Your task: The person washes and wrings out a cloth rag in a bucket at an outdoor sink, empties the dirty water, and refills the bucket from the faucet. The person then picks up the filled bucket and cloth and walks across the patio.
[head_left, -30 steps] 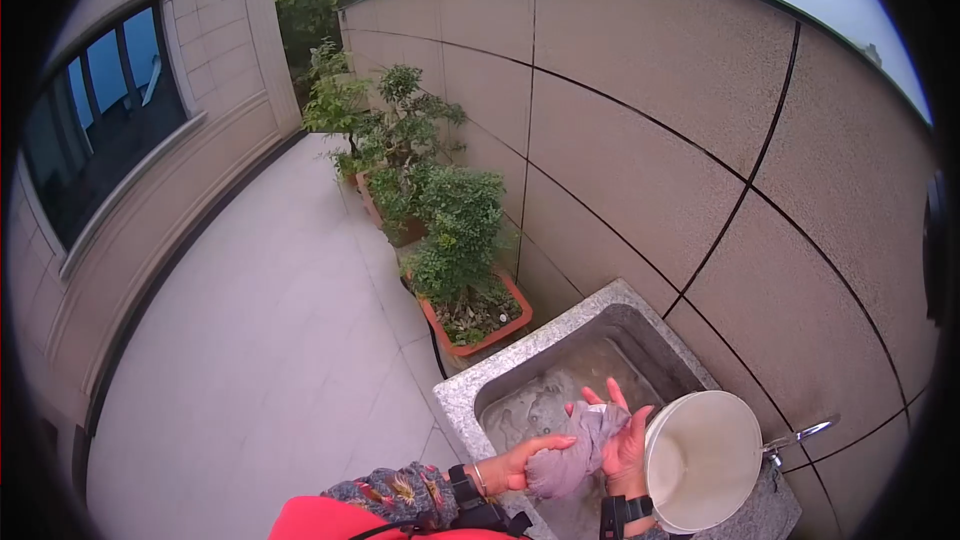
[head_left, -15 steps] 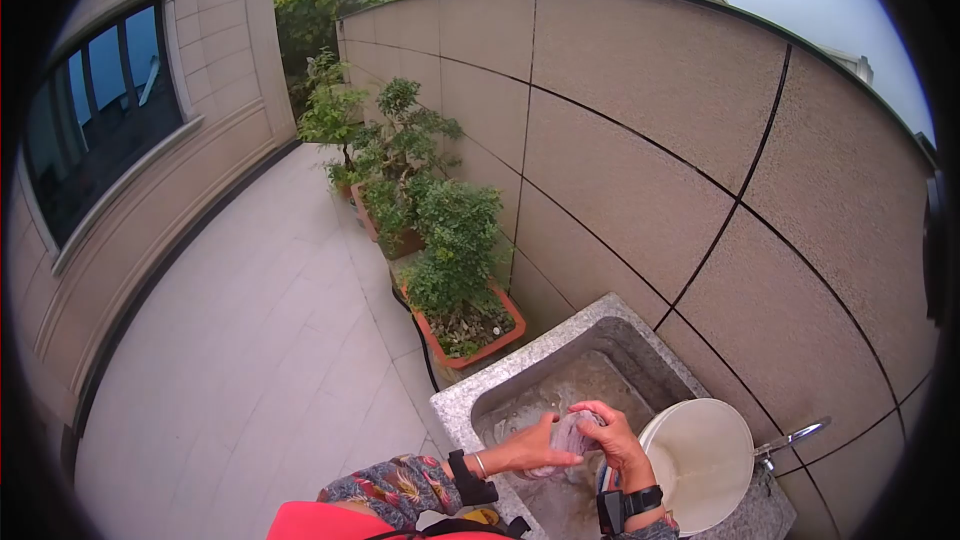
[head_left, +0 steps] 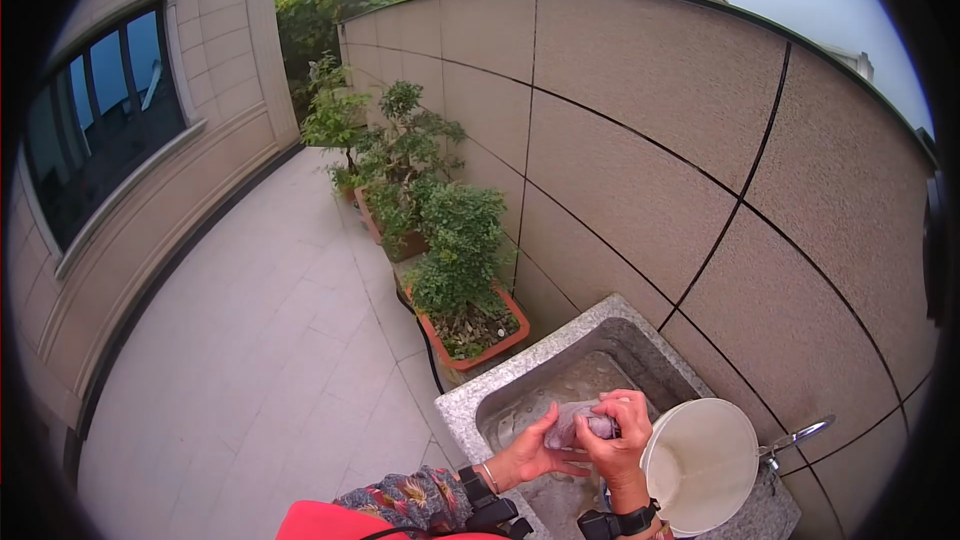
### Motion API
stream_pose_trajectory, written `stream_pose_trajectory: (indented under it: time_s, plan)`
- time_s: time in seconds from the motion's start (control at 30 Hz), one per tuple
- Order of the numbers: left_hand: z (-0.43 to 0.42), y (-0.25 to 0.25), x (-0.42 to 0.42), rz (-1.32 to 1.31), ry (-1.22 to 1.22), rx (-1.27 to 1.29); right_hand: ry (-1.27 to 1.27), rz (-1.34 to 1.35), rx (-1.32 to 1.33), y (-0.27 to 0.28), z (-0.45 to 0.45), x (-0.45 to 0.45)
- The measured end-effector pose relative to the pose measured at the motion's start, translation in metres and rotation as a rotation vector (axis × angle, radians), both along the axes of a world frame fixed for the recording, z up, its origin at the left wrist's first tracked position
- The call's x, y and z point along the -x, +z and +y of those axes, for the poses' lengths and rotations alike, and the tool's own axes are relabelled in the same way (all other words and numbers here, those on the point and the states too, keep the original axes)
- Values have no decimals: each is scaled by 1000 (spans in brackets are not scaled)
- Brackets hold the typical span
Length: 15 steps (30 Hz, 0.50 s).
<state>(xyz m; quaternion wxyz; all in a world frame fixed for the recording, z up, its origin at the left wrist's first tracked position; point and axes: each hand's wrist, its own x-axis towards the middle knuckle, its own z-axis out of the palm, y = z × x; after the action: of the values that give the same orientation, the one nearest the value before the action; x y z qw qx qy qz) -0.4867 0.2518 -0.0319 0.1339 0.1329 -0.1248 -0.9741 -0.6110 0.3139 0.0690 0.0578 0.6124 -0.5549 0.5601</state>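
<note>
A wet, pale purple-grey bunched cloth (head_left: pixel 568 427) is held up over the stone sink (head_left: pixel 460 405); its exact kind is hard to make out. My right hand (head_left: pixel 622 445) is closed around its right end, fingers curled over the top. On the other side, my left hand (head_left: pixel 530 453) has its thumb and fingers stretched apart, against or very near the cloth's left end. Shallow murky water lies in the basin below. Something lying in the sink under my right wrist is mostly hidden.
A white bucket (head_left: pixel 742 440) stands at the sink's right end, beside a metal tap (head_left: pixel 800 433). A tiled wall (head_left: pixel 640 170) runs behind the sink. Potted shrubs (head_left: pixel 455 250) line the wall, and a black hose (head_left: pixel 432 355) runs past the nearest pot.
My right hand has turned and risen, its fingers now curled over the cloth. My left hand has shifted from cupping the cloth to spread fingers at its left end.
</note>
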Motion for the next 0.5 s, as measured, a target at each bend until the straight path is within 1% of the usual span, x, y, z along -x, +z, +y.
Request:
stream_pose_trajectory:
  time_s: [0.03, 0.07, 0.1, 0.13, 0.2, 0.23, 0.27, 0.3, 0.33, 0.37, 0.4, 0.43, 0.5]
  plan:
    - [6, 24, -1, 67, 76, -49, 41, 14, 4, 5, 3, -3]
    - [8, 37, -2, 135, 153, -100, 50, -50, 18, 6, 5, -6]
    - [5, 35, -1, 164, 210, -95, 58, -114, 32, 7, 7, -8]
    - [1, 33, 3, 128, 290, -19, 67, -177, 46, 7, 8, -10]
    - [-5, 34, 12, 53, 449, 130, 96, -527, 112, 0, 7, -12]
    - [-3, 53, 9, 82, 528, 180, 114, -721, 160, -3, 5, -13]
    - [-5, 64, 11, 36, 599, 346, 130, -914, 211, -7, 3, -13]
    - [-5, 73, 13, -15, 667, 509, 165, -1125, 184, -17, 4, -9]
    - [-4, 76, 16, -66, 734, 670, 178, -1274, 156, -23, 5, -7]
    - [-5, 73, 19, -167, 768, 818, 194, -1420, 129, -28, 6, -5]
    - [-4, 72, 19, -204, 759, 992, 211, -1566, 102, -34, 5, -3]
    - [-3, 71, 18, -243, 746, 1166, 174, -1668, 80, -46, 5, 0]
    - [0, 75, 16, -294, 717, 1464, 265, -1779, 28, -70, 9, 13]
